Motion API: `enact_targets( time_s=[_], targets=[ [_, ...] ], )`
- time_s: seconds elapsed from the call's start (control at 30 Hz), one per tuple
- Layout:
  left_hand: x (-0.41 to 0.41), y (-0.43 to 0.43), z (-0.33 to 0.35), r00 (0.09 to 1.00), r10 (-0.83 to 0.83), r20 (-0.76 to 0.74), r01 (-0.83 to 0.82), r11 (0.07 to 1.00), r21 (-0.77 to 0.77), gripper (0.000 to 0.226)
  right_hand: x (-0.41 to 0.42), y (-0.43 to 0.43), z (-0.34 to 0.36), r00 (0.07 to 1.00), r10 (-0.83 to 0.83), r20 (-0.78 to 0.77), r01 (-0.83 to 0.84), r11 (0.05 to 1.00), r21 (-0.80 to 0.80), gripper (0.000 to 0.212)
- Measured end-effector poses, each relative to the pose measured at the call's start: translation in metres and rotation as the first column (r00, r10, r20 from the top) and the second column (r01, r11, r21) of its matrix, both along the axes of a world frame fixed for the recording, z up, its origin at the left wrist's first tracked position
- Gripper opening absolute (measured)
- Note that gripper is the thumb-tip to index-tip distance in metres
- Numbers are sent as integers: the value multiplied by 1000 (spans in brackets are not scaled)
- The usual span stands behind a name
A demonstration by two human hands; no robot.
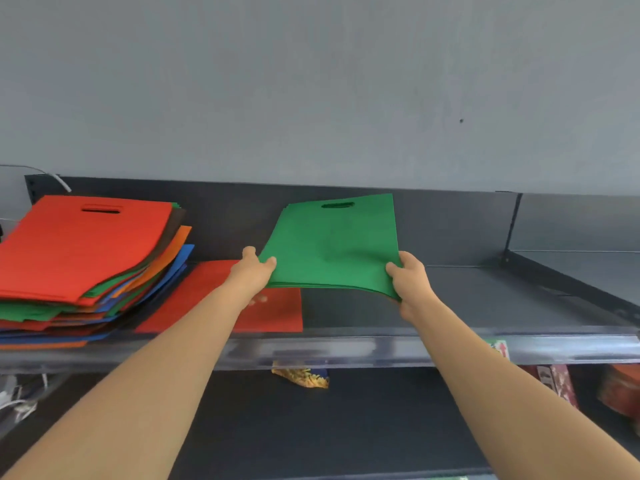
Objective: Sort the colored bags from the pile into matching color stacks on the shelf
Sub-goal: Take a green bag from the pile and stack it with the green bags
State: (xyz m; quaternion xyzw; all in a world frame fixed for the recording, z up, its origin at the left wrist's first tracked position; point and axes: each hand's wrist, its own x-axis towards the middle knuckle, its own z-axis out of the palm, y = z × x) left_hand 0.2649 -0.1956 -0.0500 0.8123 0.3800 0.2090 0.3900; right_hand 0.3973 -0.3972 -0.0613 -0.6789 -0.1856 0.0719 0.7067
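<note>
A thin stack of flat green bags with a cut-out handle is held above the dark shelf, tilted up toward the back wall. My left hand pinches its near left corner, and my right hand grips its near right corner. Below my left hand a red bag lies flat on the shelf. At the far left sits the mixed pile of red, green, blue, orange and brown bags, with a red one on top.
A clear plastic price rail runs along the shelf's front edge. A metal divider stands to the right. On the lower shelf lie a patterned packet and reddish boxes at the right.
</note>
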Motion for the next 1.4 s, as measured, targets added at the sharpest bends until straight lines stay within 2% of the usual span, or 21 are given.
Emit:
enact_targets(
  time_s=[0.07,0.17,0.3,0.33,0.4,0.47,0.57,0.7,0.9,1.0,1.07,1.23,1.4],
  targets=[
    [16,-19,-5,994,-10,108,17,998,-65,39,22,-20,-8,999,2,38,2,994,-112,26],
    [41,-43,-14,988,-87,128,85,996,22,46,50,-41,-17,995,2,99,28,955,-295,29],
    [63,-72,-23,978,-207,-23,207,977,42,56,72,-58,-19,985,1,173,80,885,-459,51],
    [67,-77,-25,974,-213,-76,214,977,11,54,79,-62,-20,979,5,201,105,840,-532,53],
    [72,-84,-28,967,-201,-157,196,980,-45,44,90,-69,-24,964,41,264,167,679,-715,50],
    [78,-87,-27,966,-166,-200,172,985,10,34,97,-71,-28,959,83,272,190,525,-829,43],
    [86,-84,-29,948,-118,-296,176,968,178,29,98,-65,-30,951,139,275,190,438,-878,38],
    [91,-80,-36,909,-108,-403,223,942,252,40,96,-62,-40,911,214,353,266,348,-899,31],
    [86,-83,-32,855,-73,-513,282,896,342,29,84,-70,-38,882,247,400,350,222,-910,27],
    [77,-89,-33,816,32,-577,296,835,464,31,76,-73,-37,876,233,421,397,143,-906,27],
    [74,-90,-39,814,77,-576,310,781,542,36,73,-73,-38,846,250,471,437,181,-881,26],
    [66,-93,-39,858,33,-512,342,707,619,37,59,-61,-38,725,352,592,449,409,-794,34],
    [45,-86,-21,906,-1,-424,328,636,699,29,32,-28,-25,642,445,624,395,506,-767,36]
  ],
)
